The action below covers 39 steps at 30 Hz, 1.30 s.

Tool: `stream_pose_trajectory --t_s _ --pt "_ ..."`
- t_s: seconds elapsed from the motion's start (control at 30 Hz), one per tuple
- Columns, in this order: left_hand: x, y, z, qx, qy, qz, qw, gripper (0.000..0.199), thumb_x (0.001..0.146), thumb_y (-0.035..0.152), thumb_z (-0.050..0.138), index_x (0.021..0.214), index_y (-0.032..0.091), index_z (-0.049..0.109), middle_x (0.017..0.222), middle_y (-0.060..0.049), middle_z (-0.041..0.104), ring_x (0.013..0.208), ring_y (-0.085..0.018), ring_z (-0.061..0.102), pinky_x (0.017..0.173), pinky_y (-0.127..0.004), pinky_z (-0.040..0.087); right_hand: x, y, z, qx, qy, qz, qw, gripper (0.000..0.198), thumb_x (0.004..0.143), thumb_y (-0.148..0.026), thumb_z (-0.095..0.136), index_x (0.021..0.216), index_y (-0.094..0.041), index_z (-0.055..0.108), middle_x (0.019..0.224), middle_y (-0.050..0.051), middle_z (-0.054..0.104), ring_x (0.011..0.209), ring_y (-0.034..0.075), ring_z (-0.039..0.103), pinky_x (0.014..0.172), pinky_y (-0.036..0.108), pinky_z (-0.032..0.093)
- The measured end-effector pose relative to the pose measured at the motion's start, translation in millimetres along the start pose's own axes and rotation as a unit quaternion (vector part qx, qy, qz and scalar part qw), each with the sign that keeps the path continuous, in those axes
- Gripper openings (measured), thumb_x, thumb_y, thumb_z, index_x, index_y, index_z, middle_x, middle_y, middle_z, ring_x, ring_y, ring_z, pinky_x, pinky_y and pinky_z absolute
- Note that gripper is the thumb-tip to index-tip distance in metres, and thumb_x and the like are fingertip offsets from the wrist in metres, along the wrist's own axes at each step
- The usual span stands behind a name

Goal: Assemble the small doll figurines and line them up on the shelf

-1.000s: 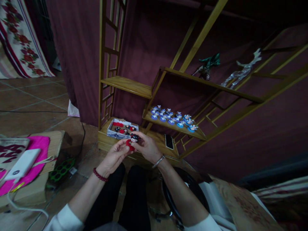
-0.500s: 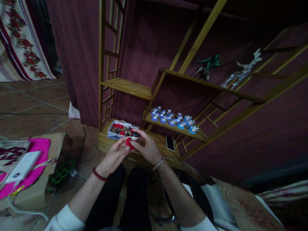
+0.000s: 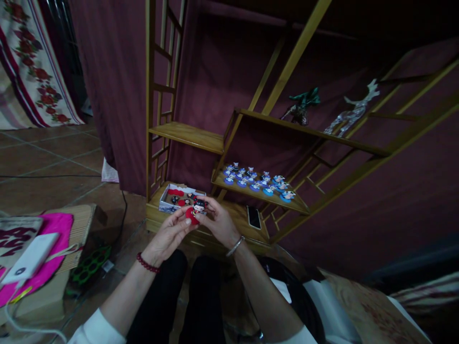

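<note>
Between both hands, in front of the shelf, is a small figurine (image 3: pixel 199 206) with black hair and a red round base (image 3: pixel 191 216). My left hand (image 3: pixel 172 230) pinches the base from the left, thumb on top. On the other side my right hand (image 3: pixel 219 222) is closed around the figurine's upper part, its thumb near the body. Just behind them an open box (image 3: pixel 168 206) sits on the low shelf, with several dark-haired figures and red round pieces inside. The hands hide part of the box's near right side.
Several small figurines on blue and purple bases (image 3: pixel 254 181) stand in rows on the middle shelf (image 3: pixel 294 204). A phone (image 3: pixel 254 217) lies on the low shelf. Higher up are a green figure (image 3: pixel 303 106) and a clear deer (image 3: pixel 353 110). At left, a white power bank (image 3: pixel 31 258) rests on pink cloth.
The view has shifted slightly, so the shelf items sit a little lower and to the left. Both hands keep hold of the figurine, almost unchanged.
</note>
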<state>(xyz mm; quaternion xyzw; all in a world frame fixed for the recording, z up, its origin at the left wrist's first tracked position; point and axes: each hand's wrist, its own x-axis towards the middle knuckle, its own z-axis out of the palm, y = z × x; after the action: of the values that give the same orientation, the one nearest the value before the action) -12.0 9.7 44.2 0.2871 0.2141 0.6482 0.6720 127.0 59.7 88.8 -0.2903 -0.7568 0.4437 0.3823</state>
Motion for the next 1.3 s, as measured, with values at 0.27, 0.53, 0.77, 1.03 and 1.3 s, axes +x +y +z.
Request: stream_pose_trajectory --t_s 0.27,0.53,0.77,1.03,1.3 --pt "0.8 -2.1 0.9 0.015 -0.009 -0.002 1.0 0.032 0.071 0.014 0.065 0.103 0.017 0.06 0.104 -0.005 0.062 0.091 -0.015 0.058 0.082 -0.028 0.045 0.8 2.4 -2.8 -0.063 0.029 0.042 0.997 0.038 0.072 -0.031 0.062 0.108 -0.022 0.055 0.098 0.002 0.063 0.084 0.016 0.059 0.074 0.03 0.05" --pt "0.5 -4.4 0.9 0.022 -0.012 -0.01 1.0 0.032 0.071 0.015 0.066 0.103 0.019 0.061 0.101 -0.005 0.063 0.09 -0.016 0.059 0.082 -0.028 0.045 0.0 2.7 -6.1 -0.052 0.006 0.048 0.997 0.032 0.072 -0.032 0.062 0.102 -0.023 0.057 0.083 0.0 0.062 0.064 0.011 0.056 0.057 0.023 0.049" --pt "-0.1 -6.1 -3.8 0.038 -0.007 -0.012 0.999 0.033 0.071 0.014 0.065 0.104 0.018 0.06 0.102 -0.005 0.062 0.091 -0.016 0.059 0.082 -0.028 0.046 -0.7 5.1 -4.2 -0.013 -0.004 0.055 0.998 0.034 0.07 -0.031 0.063 0.102 -0.02 0.056 0.082 0.001 0.062 0.067 0.012 0.057 0.06 0.025 0.049" --pt "-2.0 -5.2 -2.2 0.035 -0.014 -0.02 0.999 0.032 0.07 0.015 0.067 0.101 0.016 0.061 0.097 -0.006 0.064 0.086 -0.016 0.061 0.078 -0.028 0.046 -3.3 0.8 -5.3 -0.048 -0.008 0.039 0.998 0.032 0.07 -0.028 0.062 0.101 -0.021 0.057 0.084 0.0 0.061 0.067 0.011 0.056 0.058 0.022 0.048" --pt "-3.4 -9.3 -3.5 0.014 -0.011 -0.031 0.999 0.031 0.069 0.015 0.068 0.1 0.016 0.063 0.096 -0.006 0.065 0.084 -0.015 0.061 0.079 -0.028 0.046 -5.1 -3.6 -6.3 -0.107 -0.018 0.017 0.994 0.026 0.072 -0.027 0.061 0.098 -0.022 0.059 0.086 0.0 0.062 0.072 0.012 0.056 0.065 0.024 0.047"
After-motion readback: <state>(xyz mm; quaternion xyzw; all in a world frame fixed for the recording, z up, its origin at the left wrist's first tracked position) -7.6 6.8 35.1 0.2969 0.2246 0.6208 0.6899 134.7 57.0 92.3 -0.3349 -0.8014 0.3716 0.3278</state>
